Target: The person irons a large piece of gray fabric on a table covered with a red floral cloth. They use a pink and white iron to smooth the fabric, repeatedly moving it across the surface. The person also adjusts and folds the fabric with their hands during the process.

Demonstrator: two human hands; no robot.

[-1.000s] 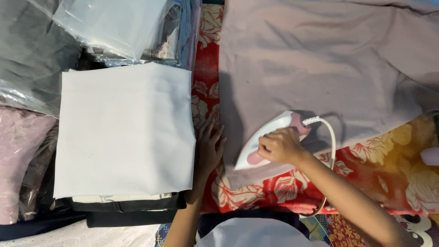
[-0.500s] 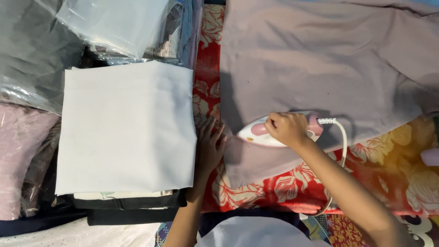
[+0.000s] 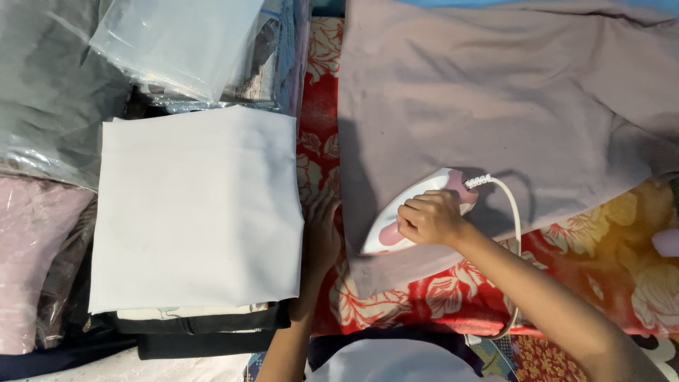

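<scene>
— So, nearest first: what are the hands doing?

— Right hand [image 3: 430, 219] has its fingers curled tight round the handle of a white and pink iron [image 3: 414, 212]. The iron sits flat on a mauve garment [image 3: 495, 106], close to that garment's near left corner, tip pointing towards the near left.

— And the other one?

— Left hand [image 3: 322, 233] lies palm down on the red floral cloth [image 3: 325, 134] that covers the surface, fingers loosely spread, just beside the garment's left edge and touching the right edge of a folded white cloth [image 3: 198, 212].

— The cord?

— White cord [image 3: 515, 233] loops from the iron's back end towards the near edge.

— Further off?

— That white cloth tops a stack of dark folded clothes [image 3: 201, 332]. Beyond it, at the far left corner, lie clear plastic bags [image 3: 177, 35].
</scene>
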